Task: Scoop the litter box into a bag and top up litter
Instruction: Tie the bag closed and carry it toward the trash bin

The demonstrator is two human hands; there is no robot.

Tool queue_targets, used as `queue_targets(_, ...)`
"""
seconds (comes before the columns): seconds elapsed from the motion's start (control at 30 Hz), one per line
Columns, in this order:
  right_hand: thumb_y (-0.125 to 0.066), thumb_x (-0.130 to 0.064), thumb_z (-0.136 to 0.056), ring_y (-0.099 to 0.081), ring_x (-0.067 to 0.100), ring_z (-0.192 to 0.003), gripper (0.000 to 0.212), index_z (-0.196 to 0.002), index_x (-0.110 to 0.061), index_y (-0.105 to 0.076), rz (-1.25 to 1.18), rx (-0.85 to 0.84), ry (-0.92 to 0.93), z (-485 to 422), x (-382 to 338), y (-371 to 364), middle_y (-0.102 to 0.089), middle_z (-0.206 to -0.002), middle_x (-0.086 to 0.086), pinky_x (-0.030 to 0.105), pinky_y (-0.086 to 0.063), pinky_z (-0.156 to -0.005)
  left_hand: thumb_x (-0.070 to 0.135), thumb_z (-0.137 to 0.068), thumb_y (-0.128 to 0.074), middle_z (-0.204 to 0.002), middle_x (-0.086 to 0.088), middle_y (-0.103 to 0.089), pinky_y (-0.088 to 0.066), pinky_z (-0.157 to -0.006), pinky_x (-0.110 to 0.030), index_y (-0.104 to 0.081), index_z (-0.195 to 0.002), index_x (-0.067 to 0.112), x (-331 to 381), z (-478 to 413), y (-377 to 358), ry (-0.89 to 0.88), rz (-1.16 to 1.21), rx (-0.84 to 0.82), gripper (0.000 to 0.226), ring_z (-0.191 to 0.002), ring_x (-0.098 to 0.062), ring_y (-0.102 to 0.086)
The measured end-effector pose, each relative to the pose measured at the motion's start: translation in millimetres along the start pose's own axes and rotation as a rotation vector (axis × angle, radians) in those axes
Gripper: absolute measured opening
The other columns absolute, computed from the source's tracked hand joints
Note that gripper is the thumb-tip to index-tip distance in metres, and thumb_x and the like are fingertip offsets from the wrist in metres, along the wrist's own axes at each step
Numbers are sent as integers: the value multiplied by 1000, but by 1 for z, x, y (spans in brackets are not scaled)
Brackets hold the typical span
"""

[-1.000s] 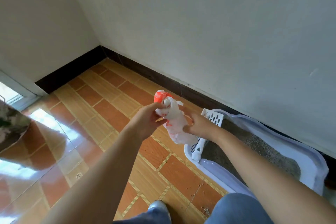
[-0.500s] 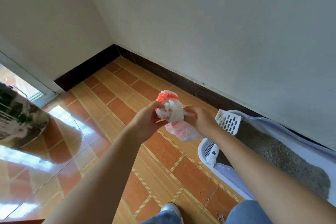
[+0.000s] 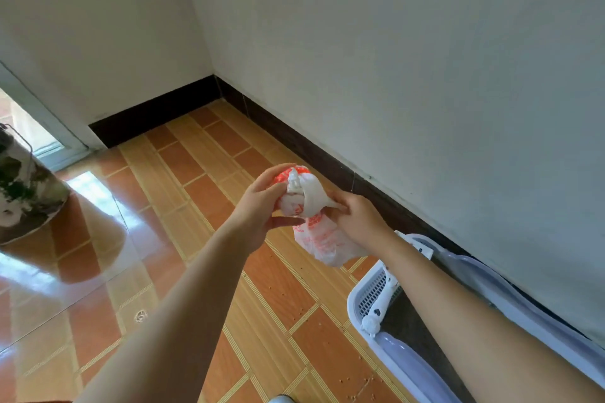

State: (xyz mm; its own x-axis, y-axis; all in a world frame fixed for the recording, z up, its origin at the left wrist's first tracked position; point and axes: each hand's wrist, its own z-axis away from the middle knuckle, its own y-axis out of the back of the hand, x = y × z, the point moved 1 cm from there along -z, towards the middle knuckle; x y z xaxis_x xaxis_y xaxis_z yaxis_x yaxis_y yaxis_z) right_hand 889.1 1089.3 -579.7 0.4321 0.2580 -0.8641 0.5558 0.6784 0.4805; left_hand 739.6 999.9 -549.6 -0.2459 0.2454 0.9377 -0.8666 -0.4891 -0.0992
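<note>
A crumpled white plastic bag with red print (image 3: 314, 232) hangs in the air above the tiled floor. My left hand (image 3: 265, 203) holds its bunched top from the left, thumb and fingers curled round it. My right hand (image 3: 357, 219) pinches a twisted strand of the bag from the right. Below my right forearm stands the pale lilac litter box (image 3: 402, 360) against the wall. A white slotted scoop (image 3: 379, 301) lies across its near corner. Most of the litter is hidden by my arm.
Scattered litter grains (image 3: 357, 386) dot the orange tiles in front of the box. A patterned pot or vase (image 3: 23, 193) stands at the far left beside a doorway. White walls with a dark skirting board (image 3: 294, 141) close off the corner. A shoe tip (image 3: 281, 399) shows at the bottom edge.
The camera has tilted up and to the right, so the box sits lower right. Both hands keep working the bag's top; more of the bag now hangs loose below them.
</note>
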Motion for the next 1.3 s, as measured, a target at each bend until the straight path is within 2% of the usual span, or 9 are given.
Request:
queue_targets(0.1, -47, -26, -96, -63, 15, -95, 21, -108, -16, -61, 35, -44, -30, -10, -12, 4, -67, -97, -1, 37, -53, -89, 33, -97, -42, -120, -8, -56, -58, -69, -32, -55, -118, 27, 12, -3, 12, -6, -175, -52, 25, -104, -25, -61)
queue_targets(0.23, -45, -29, -97, -63, 15, -93, 19, -104, -20, -61, 94, -90, -57, -22, -42, 9, -67, -96, -2, 41, -54, -87, 61, -72, -64, -122, 2, -55, -53, -91, -30, -44, -128, 28, 34, -2, 31, -8, -308, -185, 67, -109, -16, -58)
queue_targets(0.43, -44, -20, -97, -59, 16, -87, 18, -85, -23, -57, 107, -146, -43, -31, -140, 27, -61, -85, -4, 26, -47, -73, 20, -79, -72, -116, 0, -53, -54, -84, -23, -39, -126, 27, 111, 21, 48, -56, -306, -157, 59, -105, -16, -57)
queue_targets(0.6, -44, -25, -97, -61, 20, -92, 23, -104, -10, -60, 28, -207, -55, -15, -225, 49, -64, -98, 7, 25, -49, -73, 15, -78, -73, -106, -4, -57, -56, -84, -29, -51, -116, 16, 186, 64, 62, -146, -270, 6, 44, -98, -19, -60)
queue_targets(0.87, -53, -31, -93, -60, 19, -103, 26, -116, -21, -59, -44, -242, -42, 49, -364, 88, -64, -113, 2, 35, -55, -83, 11, -85, -65, -103, -10, -59, -60, -74, -30, -52, -112, 12, 311, 170, 71, -202, -129, 154, 30, -94, -22, -65)
queue_targets(0.93, -55, -33, -91, -59, 16, -103, 30, -120, -24, -57, -44, -272, -39, 71, -390, 96, -62, -114, 0, 30, -55, -80, 13, -85, -65, -105, -13, -59, -60, -75, -34, -53, -112, 12, 334, 202, 75, -197, -105, 215, 30, -96, -24, -65)
queue_targets(1.03, -56, -35, -90, -58, 14, -101, 34, -122, -24, -55, -89, -279, -57, 104, -426, 108, -61, -114, -1, 23, -53, -76, 15, -84, -67, -110, -17, -59, -58, -80, -43, -53, -115, 12, 368, 252, 83, -185, -45, 290, 34, -99, -26, -65)
queue_targets(1.17, -57, -35, -90, -60, 19, -104, 29, -118, -25, -56, -178, -303, -93, 138, -478, 118, -61, -117, 3, 35, -56, -85, 15, -84, -66, -106, -12, -60, -60, -74, -36, -52, -117, 11, 412, 317, 90, -227, 27, 369, 36, -94, -21, -66)
queue_targets(1.3, -55, -31, -92, -63, 20, -100, 26, -114, -19, -55, -231, -328, -59, 161, -525, 118, -62, -112, 5, 29, -56, -78, 13, -83, -66, -107, -14, -60, -60, -73, -37, -51, -120, 9, 445, 363, 104, -236, 82, 459, 41, -96, -25, -66)
